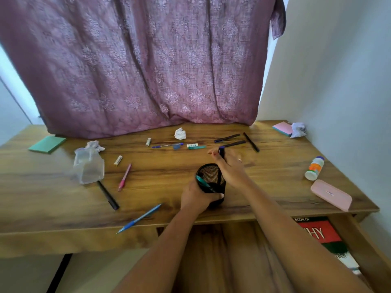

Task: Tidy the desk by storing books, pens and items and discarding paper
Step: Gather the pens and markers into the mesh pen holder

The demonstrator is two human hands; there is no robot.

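The person sits at the wooden desk (63, 199), and both hands are busy near its front edge. The left hand (197, 198) is curled round the black mesh cup (212, 176) and holds it on the desk, thumb across the front. A teal pen (202, 181) already leans inside the cup. The right hand (231, 168) is just over the cup's far rim. Its fingers pinch a dark pen with a blue cap (221, 152), cap end up. Lots of things lie about on the desk. A blue pen (139, 218) sits near the front edge, and a black pen (108, 195) and a pink pen (124, 177) lie further left, next to a clear plastic tub (88, 167). More pens lie toward the back — three dark ones (226, 138) close together behind the right hand. There are three paper balls: one by the tub (95, 144), one in the middle at the back (180, 133), one in the far right corner (298, 129) touching a pink note pad (282, 128). A green note pad (47, 144) lies far left. On the right are a small bottle (314, 168) and a pink case (331, 194). A book (317, 231) lies below the desk top.
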